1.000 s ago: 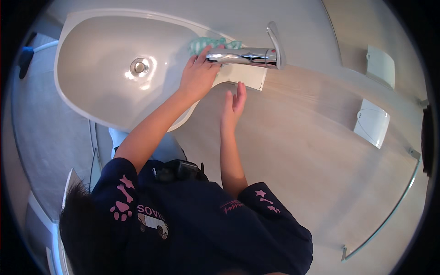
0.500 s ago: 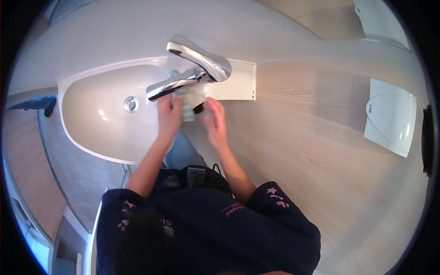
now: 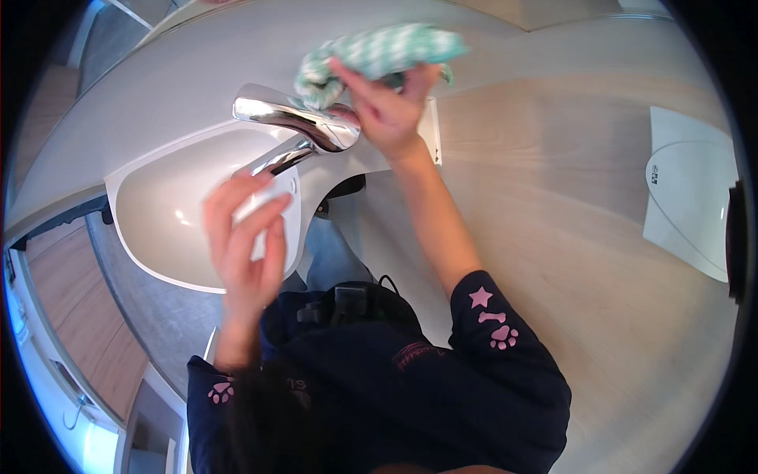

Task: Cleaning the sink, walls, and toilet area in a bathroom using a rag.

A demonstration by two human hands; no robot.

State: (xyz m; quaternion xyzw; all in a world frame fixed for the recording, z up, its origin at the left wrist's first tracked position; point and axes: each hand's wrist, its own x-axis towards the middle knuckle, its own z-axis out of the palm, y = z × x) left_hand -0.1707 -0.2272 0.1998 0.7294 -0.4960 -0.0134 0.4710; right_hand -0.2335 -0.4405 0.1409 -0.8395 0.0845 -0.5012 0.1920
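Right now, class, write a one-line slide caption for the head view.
The right hand holds a green-and-white checked cloth beside the chrome tap; the left hand is over the white basin.

From my remote post I am viewing a white washbasin [image 3: 158, 213] that is stretching below and left of the left hand [image 3: 249, 237], its pale ledge [image 3: 431, 130] extending past the wrist of the right hand [image 3: 387, 118]. A chrome faucet [image 3: 296, 118] is standing on it, its spout reaching toward the left hand's fingertips.
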